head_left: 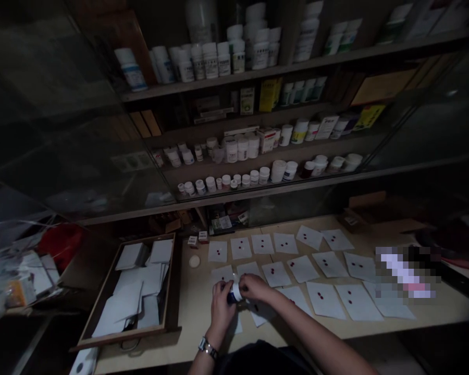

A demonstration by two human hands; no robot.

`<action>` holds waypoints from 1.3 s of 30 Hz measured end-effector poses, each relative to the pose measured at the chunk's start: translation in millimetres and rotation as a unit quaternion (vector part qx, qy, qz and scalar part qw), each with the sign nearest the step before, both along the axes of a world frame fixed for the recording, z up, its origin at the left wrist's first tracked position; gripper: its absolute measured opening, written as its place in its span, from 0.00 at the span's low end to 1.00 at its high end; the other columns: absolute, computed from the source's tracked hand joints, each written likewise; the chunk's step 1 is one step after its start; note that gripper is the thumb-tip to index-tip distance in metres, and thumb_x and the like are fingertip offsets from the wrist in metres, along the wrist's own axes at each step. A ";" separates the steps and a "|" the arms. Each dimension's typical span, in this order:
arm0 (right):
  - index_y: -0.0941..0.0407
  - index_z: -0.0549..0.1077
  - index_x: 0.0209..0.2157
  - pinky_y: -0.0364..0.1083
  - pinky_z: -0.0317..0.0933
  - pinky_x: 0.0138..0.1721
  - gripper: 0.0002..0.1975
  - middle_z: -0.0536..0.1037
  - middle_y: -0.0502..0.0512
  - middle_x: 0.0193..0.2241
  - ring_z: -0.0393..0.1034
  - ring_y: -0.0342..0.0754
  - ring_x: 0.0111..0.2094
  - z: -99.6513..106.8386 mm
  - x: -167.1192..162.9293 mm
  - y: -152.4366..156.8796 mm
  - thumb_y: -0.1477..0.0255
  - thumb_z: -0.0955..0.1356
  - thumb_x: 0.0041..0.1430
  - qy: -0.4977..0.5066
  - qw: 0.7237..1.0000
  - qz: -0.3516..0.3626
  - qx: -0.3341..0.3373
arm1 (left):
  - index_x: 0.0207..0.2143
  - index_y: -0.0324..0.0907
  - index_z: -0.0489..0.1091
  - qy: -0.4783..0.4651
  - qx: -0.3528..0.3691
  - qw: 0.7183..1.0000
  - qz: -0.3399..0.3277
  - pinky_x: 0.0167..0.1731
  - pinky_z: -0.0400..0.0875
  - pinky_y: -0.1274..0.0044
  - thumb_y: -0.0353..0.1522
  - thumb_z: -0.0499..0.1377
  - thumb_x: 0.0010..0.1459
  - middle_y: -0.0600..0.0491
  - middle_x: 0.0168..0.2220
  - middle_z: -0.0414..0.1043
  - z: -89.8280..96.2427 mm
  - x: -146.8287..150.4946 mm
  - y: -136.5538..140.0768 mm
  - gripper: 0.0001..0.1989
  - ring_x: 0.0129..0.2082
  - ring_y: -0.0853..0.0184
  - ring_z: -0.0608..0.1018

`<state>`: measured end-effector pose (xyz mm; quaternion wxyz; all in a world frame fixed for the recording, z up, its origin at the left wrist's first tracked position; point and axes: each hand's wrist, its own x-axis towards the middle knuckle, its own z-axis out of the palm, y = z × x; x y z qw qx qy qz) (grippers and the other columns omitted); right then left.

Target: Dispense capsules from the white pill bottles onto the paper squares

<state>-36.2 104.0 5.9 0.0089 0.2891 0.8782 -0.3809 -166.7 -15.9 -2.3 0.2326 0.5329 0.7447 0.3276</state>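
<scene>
A small pill bottle (233,294), white with a dark blue label, is tilted in the grip of my left hand (222,304). At the bottle's right end is my right hand (254,287), its fingers pinched together; what they hold, if anything, is hidden. Around and beyond my hands, white paper squares (277,273) lie in rows on the pale table (195,307). Most squares in view carry a couple of small dark red pills (272,271). Some squares are partly covered by my hands and forearms. A round whitish lid (194,261) rests on the table to the left.
An open wooden drawer (174,291) with stacks of white paper (128,291) stands at the left. Two little boxes (193,241) sit behind the lid. Shelves (234,194) of bottles rise at the back. An open cardboard box (375,211) is at the back right.
</scene>
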 end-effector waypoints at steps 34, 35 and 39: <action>0.56 0.80 0.32 0.43 0.60 0.37 0.12 0.80 0.58 0.37 0.73 0.51 0.39 14.7 99.7 40.2 0.78 0.65 0.47 -0.083 0.995 -0.019 0.042 | 0.53 0.43 0.68 0.009 -0.079 0.997 -0.014 0.57 0.59 0.66 0.25 0.56 0.39 0.45 0.52 0.67 7.9 105.5 45.9 0.33 0.56 0.55 0.65; 0.56 0.79 0.32 0.42 0.59 0.37 0.12 0.80 0.57 0.37 0.73 0.50 0.39 12.8 100.1 41.6 0.78 0.65 0.47 -0.066 0.997 -0.016 0.027 | 0.52 0.43 0.68 0.007 -0.074 0.997 -0.011 0.57 0.59 0.66 0.24 0.55 0.39 0.45 0.52 0.67 8.5 105.9 46.3 0.33 0.56 0.55 0.65; 0.56 0.79 0.31 0.42 0.59 0.37 0.14 0.79 0.56 0.36 0.72 0.50 0.38 3.0 99.4 45.8 0.80 0.65 0.44 -0.053 0.998 -0.044 0.008 | 0.51 0.43 0.69 0.003 -0.052 0.999 -0.004 0.56 0.60 0.66 0.24 0.55 0.38 0.46 0.50 0.68 11.1 107.1 49.8 0.33 0.54 0.56 0.67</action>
